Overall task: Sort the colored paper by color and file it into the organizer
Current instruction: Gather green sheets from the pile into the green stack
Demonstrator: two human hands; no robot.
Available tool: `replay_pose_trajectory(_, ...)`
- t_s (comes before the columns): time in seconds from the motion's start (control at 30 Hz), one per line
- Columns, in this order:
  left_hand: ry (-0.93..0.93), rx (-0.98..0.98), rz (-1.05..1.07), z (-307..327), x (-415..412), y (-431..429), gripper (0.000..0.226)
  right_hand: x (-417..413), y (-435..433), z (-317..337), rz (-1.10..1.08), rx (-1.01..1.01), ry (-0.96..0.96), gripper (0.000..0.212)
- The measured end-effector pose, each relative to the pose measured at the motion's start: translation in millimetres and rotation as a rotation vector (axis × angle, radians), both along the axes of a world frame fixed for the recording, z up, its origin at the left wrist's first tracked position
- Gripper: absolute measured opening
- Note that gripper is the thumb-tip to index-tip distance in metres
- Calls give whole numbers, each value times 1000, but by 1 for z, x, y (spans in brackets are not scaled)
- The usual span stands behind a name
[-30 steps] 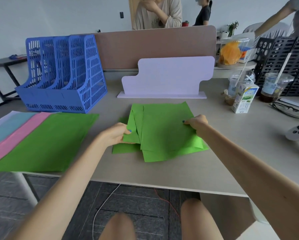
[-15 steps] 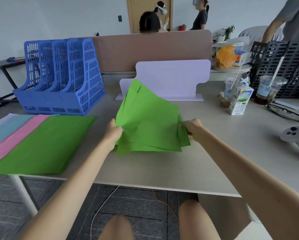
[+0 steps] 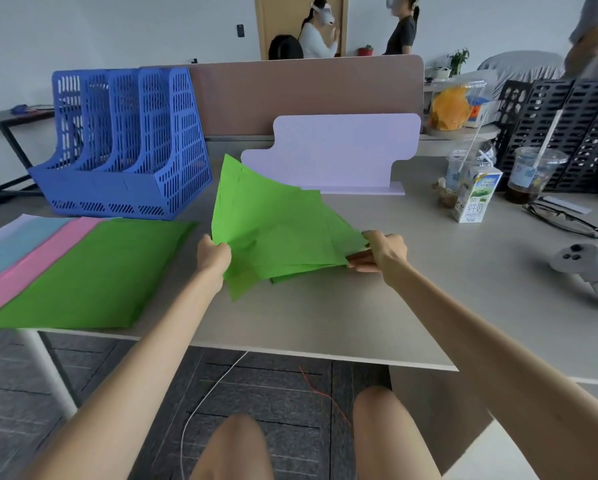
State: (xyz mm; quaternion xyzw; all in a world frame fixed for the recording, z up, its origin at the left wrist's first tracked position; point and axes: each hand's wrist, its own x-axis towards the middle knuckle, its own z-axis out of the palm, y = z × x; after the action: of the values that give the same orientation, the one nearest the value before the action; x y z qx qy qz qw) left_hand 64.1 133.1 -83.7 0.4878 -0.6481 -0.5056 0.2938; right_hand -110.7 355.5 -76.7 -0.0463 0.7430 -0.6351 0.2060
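Head: left hand (image 3: pixel 214 255), right hand (image 3: pixel 382 251) fingers pinch green sheets (image 3: pixel 273 226).

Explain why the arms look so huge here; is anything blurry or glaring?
Head view: the wide-angle lens stretches the forearms toward the corners; light is soft and even, no glare on the green sheets; left hand and right hand look sharp.

Fingertips of the left hand (image 3: pixel 214 253) are hidden behind the held green sheets (image 3: pixel 276 230); sheet count not resolvable. Flat paper pile (image 3: pixel 83 271) cut by left edge; pink, blue and lilac layers show as strips only, under the green top sheet. Controller (image 3: pixel 581 266) clipped at right edge. Milk carton (image 3: pixel 475 195) print too small to read.
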Motion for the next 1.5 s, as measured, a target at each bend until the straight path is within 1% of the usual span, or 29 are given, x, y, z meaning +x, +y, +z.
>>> replay_pose_trajectory(0.07,-10,-3,7,-4,2,0,48,-2,1,0,-26,12,28,18)
replay_pose_trajectory(0.13,-26,-4,11,-6,2,3,42,-3,1,1,-10,89,71,16)
replay_pose_trajectory(0.17,-23,-11,11,-6,2,4,41,-3,2,1,2,156,115,16)
replay_pose_trajectory(0.27,-4,-14,-4,-6,-2,4,36,-1,-1,2,-40,431,357,25)
replay_pose_trajectory(0.3,0,-8,-15,-6,-5,3,36,1,-3,3,-48,492,422,25)
replay_pose_trajectory(0.5,53,23,-50,-10,-21,7,28,1,-25,0,33,650,607,19)
replay_pose_trajectory(0.57,37,-18,-42,-12,-24,8,26,-5,-32,-3,73,692,668,28)
replay_pose_trajectory(0.63,-78,-137,-11,-10,-25,11,30,-12,-38,-6,95,738,722,48)
replay_pose_trajectory(0.67,-181,-216,0,-9,-25,14,38,-15,-41,-6,89,760,758,56)
replay_pose_trajectory(0.73,-347,-367,9,-11,-26,19,63,-16,-48,-5,87,798,816,69)
replay_pose_trajectory(0.77,-378,-448,5,-14,-27,20,75,-16,-51,-4,101,807,807,75)
replay_pose_trajectory(0.8,-399,-534,-18,-18,-29,20,82,-16,-54,-3,120,817,773,82)
replay_pose_trajectory(0.83,-432,-612,-74,-20,-30,20,83,-16,-55,-1,139,830,727,88)
replay_pose_trajectory(0.87,-472,-669,-160,-24,-32,18,79,-18,-58,-1,156,845,688,92)
replay_pose_trajectory(0.93,-537,-734,-344,-29,-33,16,63,-22,-60,1,173,881,646,97)
replay_pose_trajectory(1.0,-592,-791,-430,-35,-35,14,50,-27,-64,5,191,901,625,96)
replay_pose_trajectory(1.07,-652,-827,-446,-39,-36,13,49,-30,-67,10,221,888,592,84)
replay_pose_trajectory(1.13,-708,-828,-459,-42,-38,11,53,-32,-72,11,255,804,494,66)
replay_pose_trajectory(1.2,-726,-829,-465,-43,-37,11,53,-33,-78,9,287,595,340,53)
replay_pose_trajectory(1.27,-725,-840,-470,-44,-37,11,52,-36,-84,12,247,334,184,44)
replay_pose_trajectory(1.33,-720,-843,-475,-43,-37,12,51,-41,-87,17,200,210,113,39)
replay_pose_trajectory(1.4,-714,-830,-483,-42,-37,13,49,-46,-87,21,168,196,121,31)
replay_pose_trajectory(1.5,-687,-802,-484,-41,-36,12,48,-50,-85,19,162,275,163,25)
